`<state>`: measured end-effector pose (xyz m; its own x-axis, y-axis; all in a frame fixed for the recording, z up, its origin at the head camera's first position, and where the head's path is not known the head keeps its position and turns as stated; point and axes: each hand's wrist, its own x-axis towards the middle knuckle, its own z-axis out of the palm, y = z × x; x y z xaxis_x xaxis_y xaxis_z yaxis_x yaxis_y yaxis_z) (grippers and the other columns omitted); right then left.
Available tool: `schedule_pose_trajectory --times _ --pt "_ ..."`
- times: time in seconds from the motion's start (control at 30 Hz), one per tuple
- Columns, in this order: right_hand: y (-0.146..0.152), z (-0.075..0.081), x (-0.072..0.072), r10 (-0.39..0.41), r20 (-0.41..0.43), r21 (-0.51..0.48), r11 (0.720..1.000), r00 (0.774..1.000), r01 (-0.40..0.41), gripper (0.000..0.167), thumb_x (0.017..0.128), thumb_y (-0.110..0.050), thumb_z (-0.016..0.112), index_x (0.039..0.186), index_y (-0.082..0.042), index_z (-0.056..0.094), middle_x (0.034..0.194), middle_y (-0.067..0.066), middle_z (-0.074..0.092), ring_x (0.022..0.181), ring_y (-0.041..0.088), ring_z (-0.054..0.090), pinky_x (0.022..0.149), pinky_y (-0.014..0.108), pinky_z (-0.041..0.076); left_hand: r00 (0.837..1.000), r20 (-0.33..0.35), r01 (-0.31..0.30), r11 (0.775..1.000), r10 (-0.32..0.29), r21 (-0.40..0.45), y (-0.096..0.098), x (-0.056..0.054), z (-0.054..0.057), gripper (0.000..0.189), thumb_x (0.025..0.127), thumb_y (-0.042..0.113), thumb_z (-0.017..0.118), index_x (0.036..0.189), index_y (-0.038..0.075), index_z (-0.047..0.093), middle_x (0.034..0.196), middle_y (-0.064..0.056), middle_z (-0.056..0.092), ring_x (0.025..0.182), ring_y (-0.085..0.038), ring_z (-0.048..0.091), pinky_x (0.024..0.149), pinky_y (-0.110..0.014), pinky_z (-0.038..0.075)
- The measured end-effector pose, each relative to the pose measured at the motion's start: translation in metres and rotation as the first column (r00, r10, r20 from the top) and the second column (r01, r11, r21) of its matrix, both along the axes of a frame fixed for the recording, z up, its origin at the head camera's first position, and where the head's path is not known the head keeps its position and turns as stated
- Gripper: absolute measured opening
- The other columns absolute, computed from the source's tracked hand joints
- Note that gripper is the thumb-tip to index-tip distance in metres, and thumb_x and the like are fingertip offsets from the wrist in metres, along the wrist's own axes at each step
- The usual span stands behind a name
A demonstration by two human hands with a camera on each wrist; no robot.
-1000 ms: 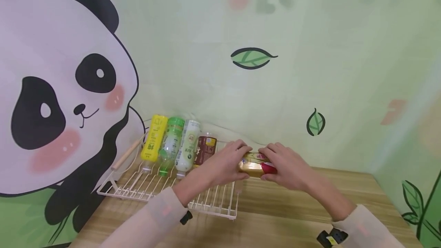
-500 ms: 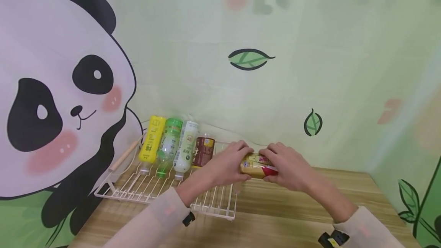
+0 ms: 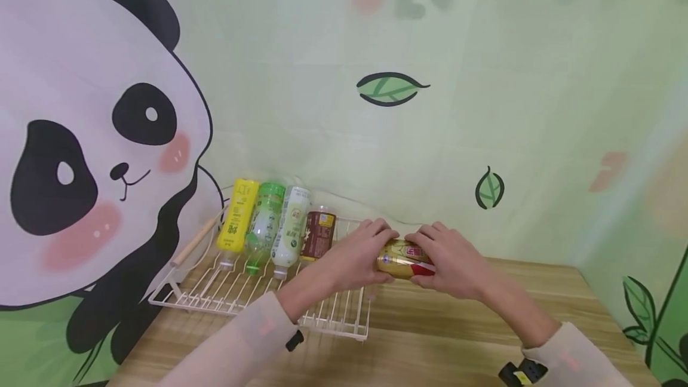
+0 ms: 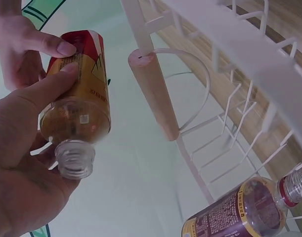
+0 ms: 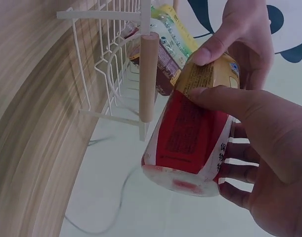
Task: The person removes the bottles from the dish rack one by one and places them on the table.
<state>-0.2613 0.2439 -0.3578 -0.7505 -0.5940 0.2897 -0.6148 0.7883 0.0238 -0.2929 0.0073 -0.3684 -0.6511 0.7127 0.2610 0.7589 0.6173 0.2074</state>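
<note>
Both hands hold a clear plastic bottle (image 3: 404,258) with a gold and red label, lying sideways above the table beside the rack. My left hand (image 3: 357,255) grips the neck end; the left wrist view shows its open, uncapped mouth (image 4: 75,159) past the fingers. The right hand (image 3: 450,263) wraps the base end, its thumb (image 5: 215,96) lying across the label in the right wrist view. Just left of the hands, a white wire rack (image 3: 215,303) bears a yellow bottle (image 3: 238,217), a green bottle (image 3: 266,226), a white-labelled bottle (image 3: 292,229) and a maroon-labelled bottle (image 3: 318,235).
The rack has wooden handles (image 3: 197,236) at its ends and stands on a wood-grain table (image 3: 457,327). A green printed backdrop (image 3: 301,64) with a panda rises right behind. A thin cable (image 5: 118,207) runs along the backdrop.
The hands stay around the same bottle with hardly any movement. The head view has shifted slightly, and the bottle's label seems turned a little.
</note>
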Motion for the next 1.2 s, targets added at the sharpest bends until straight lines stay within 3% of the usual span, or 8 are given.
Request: schedule_pose_trajectory --times 0.23,0.43,0.57,0.7,0.87,1.0,1.1,1.2 --pt "0.015 0.0 0.002 -0.018 -0.018 -0.004 1.0 1.0 0.018 0.069 0.079 -0.034 0.095 0.134 -0.006 0.065 0.121 0.007 0.065 0.107 0.025 0.058 0.086 0.046 0.057 0.992 0.123 -0.033 0.998 0.028 0.046 -0.015 -0.005 0.005 0.097 0.086 0.056 0.084 0.16 0.009 0.043 0.151 -0.005 0.047 0.136 -0.022 0.05 0.109 -0.034 0.051" --pt "0.042 0.0 0.01 -0.051 -0.018 -0.09 0.995 0.999 0.049 0.07 0.079 -0.025 0.094 0.138 -0.004 0.063 0.12 0.008 0.062 0.108 0.026 0.057 0.086 0.046 0.057 0.979 0.171 -0.137 0.982 0.114 0.13 -0.043 -0.008 0.007 0.1 0.084 0.054 0.087 0.161 0.01 0.042 0.156 -0.007 0.047 0.142 -0.027 0.048 0.114 -0.044 0.048" --pt "0.069 0.001 0.016 -0.084 -0.023 -0.178 0.981 0.996 0.078 0.072 0.076 -0.019 0.095 0.138 -0.004 0.061 0.118 0.009 0.061 0.107 0.027 0.057 0.081 0.045 0.058 0.964 0.169 -0.237 0.948 0.203 0.212 -0.064 -0.013 0.0 0.097 0.084 0.049 0.089 0.159 0.007 0.044 0.155 -0.011 0.047 0.141 -0.031 0.048 0.114 -0.048 0.048" --pt "0.1 -0.003 0.022 -0.112 -0.032 -0.286 0.953 0.993 0.099 0.075 0.074 -0.013 0.097 0.137 -0.003 0.058 0.119 0.012 0.061 0.105 0.029 0.059 0.076 0.043 0.059 0.934 0.185 -0.347 0.894 0.305 0.283 -0.084 -0.018 -0.013 0.095 0.085 0.044 0.09 0.158 0.005 0.044 0.153 -0.015 0.048 0.137 -0.035 0.052 0.109 -0.052 0.052" --pt "0.142 -0.01 0.032 -0.172 0.029 -0.42 0.892 0.985 0.168 0.078 0.077 -0.01 0.096 0.141 0.001 0.053 0.128 0.02 0.062 0.111 0.037 0.062 0.082 0.053 0.061 0.888 0.22 -0.456 0.832 0.403 0.317 -0.092 -0.021 -0.03 0.097 0.085 0.043 0.09 0.159 0.003 0.041 0.156 -0.022 0.045 0.14 -0.042 0.048 0.111 -0.059 0.047" --pt "0.171 -0.019 0.04 -0.244 0.158 -0.5 0.816 0.957 0.29 0.076 0.084 -0.014 0.092 0.145 0.001 0.049 0.134 0.024 0.061 0.119 0.042 0.057 0.088 0.03 0.061 0.858 0.262 -0.51 0.795 0.442 0.33 -0.091 -0.025 -0.04 0.097 0.087 0.041 0.089 0.16 0.001 0.038 0.158 -0.026 0.042 0.143 -0.044 0.044 0.114 -0.06 0.044" --pt "0.188 -0.029 0.04 -0.275 0.245 -0.532 0.764 0.93 0.366 0.078 0.09 -0.021 0.088 0.149 0.002 0.043 0.137 0.028 0.057 0.122 0.044 0.053 0.083 0.006 0.049 0.833 0.293 -0.55 0.762 0.47 0.342 -0.092 -0.027 -0.044 0.095 0.089 0.037 0.088 0.16 -0.001 0.037 0.158 -0.026 0.041 0.144 -0.044 0.045 0.114 -0.06 0.044" --pt "0.204 -0.039 0.039 -0.294 0.305 -0.561 0.713 0.906 0.421 0.082 0.094 -0.025 0.084 0.154 0.003 0.035 0.142 0.032 0.05 0.126 0.05 0.049 0.08 0.003 0.047 0.815 0.312 -0.575 0.744 0.488 0.339 -0.093 -0.03 -0.045 0.095 0.089 0.036 0.088 0.16 -0.002 0.036 0.159 -0.026 0.041 0.144 -0.045 0.044 0.113 -0.061 0.045"
